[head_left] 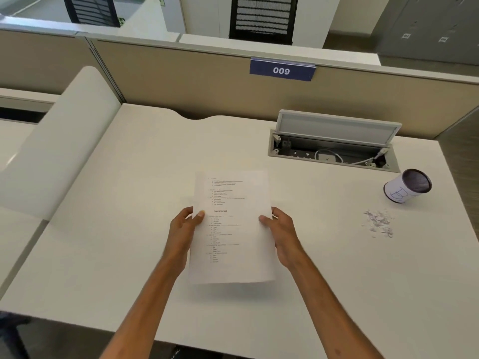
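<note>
A white printed sheet of paper (233, 229) with lines of small text is held above the middle of the white desk (116, 242). My left hand (182, 229) pinches its left edge, thumb on top of the page. My right hand (281, 233) pinches its right edge at about the same height, thumb on the printed side. The sheet's lower edge casts a shadow on the desk, so it hangs clear of the surface.
A paper-wrapped mesh cup (407, 186) stands at the right. A pile of paper scraps (379, 222) lies in front of it. An open cable tray (333, 154) with cords sits at the back right. A beige partition (181, 81) with a "009" label (282, 70) bounds the rear.
</note>
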`<state>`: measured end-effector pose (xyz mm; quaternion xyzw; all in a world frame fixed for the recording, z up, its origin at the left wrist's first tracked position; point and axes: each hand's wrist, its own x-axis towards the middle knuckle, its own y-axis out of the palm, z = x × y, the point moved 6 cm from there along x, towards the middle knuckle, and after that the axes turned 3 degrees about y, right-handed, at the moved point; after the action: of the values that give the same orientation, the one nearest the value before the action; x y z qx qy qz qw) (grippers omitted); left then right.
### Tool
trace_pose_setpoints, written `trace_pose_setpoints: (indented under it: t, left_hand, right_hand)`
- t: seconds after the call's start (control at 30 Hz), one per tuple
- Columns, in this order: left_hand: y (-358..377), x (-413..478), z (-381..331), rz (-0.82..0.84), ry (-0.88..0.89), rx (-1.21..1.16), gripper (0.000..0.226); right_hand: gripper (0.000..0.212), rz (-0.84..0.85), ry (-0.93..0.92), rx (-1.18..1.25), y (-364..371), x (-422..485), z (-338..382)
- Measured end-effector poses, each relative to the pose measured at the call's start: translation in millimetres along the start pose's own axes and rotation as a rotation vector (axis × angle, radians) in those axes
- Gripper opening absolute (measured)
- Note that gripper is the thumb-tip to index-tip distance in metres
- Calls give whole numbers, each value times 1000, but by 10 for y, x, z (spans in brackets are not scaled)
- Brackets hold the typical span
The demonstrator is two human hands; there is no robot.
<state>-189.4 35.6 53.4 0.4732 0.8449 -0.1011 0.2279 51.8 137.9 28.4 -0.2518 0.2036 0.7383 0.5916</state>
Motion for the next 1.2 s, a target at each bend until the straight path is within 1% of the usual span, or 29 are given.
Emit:
trace_pose_setpoints:
  t: [0.13,0.3,0.43,0.53,0.6,0.67,0.73,0.8,0.83,0.9,0.97,1.07,1.13,1.2]
  left_hand:
    - [-340,379,9,-34,8,78,23]
    - [-639,1030,-277,-46,47,75,26]
    - [-688,1630,-571,-8,67,66,29]
    - [-711,2067,-726,-7,74,44,29]
    - [-741,2310,-787,1,73,29,28]
    - [-758,2489,-827,39,75,17,28]
    - [-753,2630,-836,86,71,7,30]
    - [-730,2767,-811,116,64,17,32]
    - [-709,2831,-796,124,58,23,32]
    - [-662,2955,-760,116,38,9,33]
    - [-611,3085,-733,94,23,4,33]
    - [-544,3281,-710,39,23,95,31]
    - [-486,3379,-708,10,38,188,35]
    - [-395,3438,-728,4,75,279,41]
  right_hand:
    - [18,-2,29,-90,401,276,112]
    - [29,20,46,-141,904,744,422]
    - [19,-40,33,-166,1159,1232,720]
    - [9,-55,-35,-242,1323,1542,963]
    - [14,-60,-89,-281,1367,1689,1036]
    - [25,-115,-141,-300,1280,1777,1033]
    - [31,-128,-132,-292,1185,1827,985]
    - [27,-95,-72,-304,1172,1923,896]
    - [26,-112,-67,-353,1179,1990,880]
    - [26,-201,-114,-469,1201,2125,914]
    - [21,-258,-133,-558,1265,2226,981]
    - [25,-287,-108,-657,1358,2393,1052]
    - [28,-320,-123,-668,1395,2495,1084]
    - [27,-358,-124,-637,1394,2574,1090]
